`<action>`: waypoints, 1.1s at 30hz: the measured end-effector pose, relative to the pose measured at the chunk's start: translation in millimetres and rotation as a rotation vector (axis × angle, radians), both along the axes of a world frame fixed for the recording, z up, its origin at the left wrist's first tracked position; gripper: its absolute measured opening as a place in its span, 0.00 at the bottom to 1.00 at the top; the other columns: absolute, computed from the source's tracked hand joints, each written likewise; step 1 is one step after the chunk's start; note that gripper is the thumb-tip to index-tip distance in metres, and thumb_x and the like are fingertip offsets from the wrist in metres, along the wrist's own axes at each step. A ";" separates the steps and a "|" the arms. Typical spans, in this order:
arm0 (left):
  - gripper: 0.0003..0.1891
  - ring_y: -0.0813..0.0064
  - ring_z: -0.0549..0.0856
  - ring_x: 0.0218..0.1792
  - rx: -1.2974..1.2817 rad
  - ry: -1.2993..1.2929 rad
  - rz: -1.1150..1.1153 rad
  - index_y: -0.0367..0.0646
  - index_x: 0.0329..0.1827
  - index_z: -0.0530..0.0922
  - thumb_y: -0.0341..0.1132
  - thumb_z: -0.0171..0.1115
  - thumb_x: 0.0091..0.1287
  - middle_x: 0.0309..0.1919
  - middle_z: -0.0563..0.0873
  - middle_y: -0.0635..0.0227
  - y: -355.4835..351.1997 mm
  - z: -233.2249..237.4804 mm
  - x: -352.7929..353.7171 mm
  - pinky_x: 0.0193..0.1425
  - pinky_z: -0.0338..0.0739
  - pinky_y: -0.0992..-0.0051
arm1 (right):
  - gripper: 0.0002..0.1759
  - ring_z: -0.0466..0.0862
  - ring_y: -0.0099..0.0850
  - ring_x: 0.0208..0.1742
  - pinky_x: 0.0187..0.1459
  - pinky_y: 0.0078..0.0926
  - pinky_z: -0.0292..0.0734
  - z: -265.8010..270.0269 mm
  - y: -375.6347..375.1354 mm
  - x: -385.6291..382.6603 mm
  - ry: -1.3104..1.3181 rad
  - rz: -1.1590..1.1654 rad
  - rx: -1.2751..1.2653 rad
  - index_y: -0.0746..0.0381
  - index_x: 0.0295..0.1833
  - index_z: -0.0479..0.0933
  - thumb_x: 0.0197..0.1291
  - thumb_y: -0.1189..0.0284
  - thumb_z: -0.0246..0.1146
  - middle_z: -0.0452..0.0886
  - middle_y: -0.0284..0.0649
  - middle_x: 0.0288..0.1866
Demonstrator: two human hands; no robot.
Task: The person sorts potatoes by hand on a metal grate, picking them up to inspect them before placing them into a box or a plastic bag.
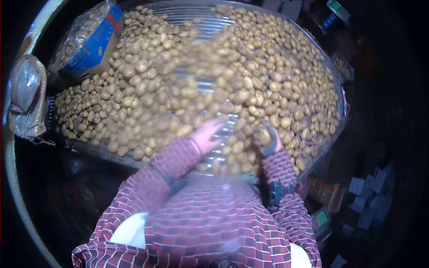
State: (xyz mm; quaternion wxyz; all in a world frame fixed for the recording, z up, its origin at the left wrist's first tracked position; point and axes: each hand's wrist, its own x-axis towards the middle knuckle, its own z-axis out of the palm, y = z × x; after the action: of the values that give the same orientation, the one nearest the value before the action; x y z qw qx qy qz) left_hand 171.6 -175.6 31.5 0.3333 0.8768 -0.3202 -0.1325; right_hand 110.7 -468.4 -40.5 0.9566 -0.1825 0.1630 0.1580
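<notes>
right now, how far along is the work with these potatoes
Probably far from finished. Possibly done: the blue box at upper left already looks well filled. In hand: the blurred left hand is over the ridged metal surface; the gloved right hand is among potatoes, perhaps gripping one. Left: loose potatoes cover most of that surface, on both sides of a partly bare strip.

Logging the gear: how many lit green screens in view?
2: top-right screen, beyond the potatoes; lower-right screen, beside the right sleeve. Dark areas may hide more.
</notes>
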 end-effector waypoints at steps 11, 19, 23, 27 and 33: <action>0.28 0.50 0.72 0.65 0.092 -0.425 0.359 0.42 0.64 0.74 0.31 0.67 0.56 0.63 0.74 0.50 86.0 -21.1 41.6 0.71 0.67 0.57 | 0.25 0.81 0.33 0.29 0.22 0.28 0.75 -42.8 -47.0 -376.8 0.706 -0.549 -0.168 0.53 0.53 0.75 0.68 0.44 0.51 0.82 0.39 0.37; 0.34 0.47 0.80 0.54 0.535 -0.293 0.320 0.45 0.59 0.75 0.47 0.76 0.48 0.52 0.80 0.46 25.4 -45.8 143.0 0.60 0.75 0.55 | 0.23 0.84 0.41 0.33 0.28 0.40 0.79 -106.7 56.1 -485.0 0.798 -0.754 0.061 0.52 0.47 0.77 0.64 0.43 0.59 0.85 0.40 0.37; 0.32 0.61 0.80 0.46 -0.194 -0.248 0.350 0.35 0.52 0.73 0.42 0.79 0.50 0.45 0.81 0.54 26.2 -69.3 134.5 0.57 0.75 0.65 | 0.25 0.83 0.39 0.47 0.40 0.42 0.81 -80.1 76.9 -461.9 1.394 -0.640 -0.567 0.55 0.56 0.73 0.63 0.49 0.64 0.81 0.43 0.52; 0.23 0.65 0.82 0.39 -0.314 0.190 0.286 0.45 0.59 0.73 0.39 0.68 0.63 0.44 0.82 0.60 -36.5 7.8 19.5 0.44 0.79 0.67 | 0.41 0.72 0.45 0.68 0.57 0.51 0.77 -78.8 48.0 -431.1 0.797 -0.661 -0.565 0.59 0.76 0.56 0.65 0.52 0.63 0.69 0.46 0.71; 0.30 0.63 0.76 0.64 -0.239 0.667 -0.729 0.38 0.71 0.67 0.46 0.56 0.70 0.63 0.76 0.52 -57.2 35.0 -82.2 0.69 0.68 0.68 | 0.32 0.81 0.43 0.55 0.52 0.44 0.81 40.4 47.7 -288.6 0.095 -0.722 -0.162 0.57 0.71 0.65 0.64 0.58 0.63 0.77 0.47 0.62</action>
State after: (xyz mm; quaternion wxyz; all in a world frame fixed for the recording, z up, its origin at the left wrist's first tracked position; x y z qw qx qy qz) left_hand 89.3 -232.8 66.4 0.4476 0.5736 -0.4947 -0.4754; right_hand -177.9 -420.8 -0.1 0.9246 -0.1808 0.2732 -0.1946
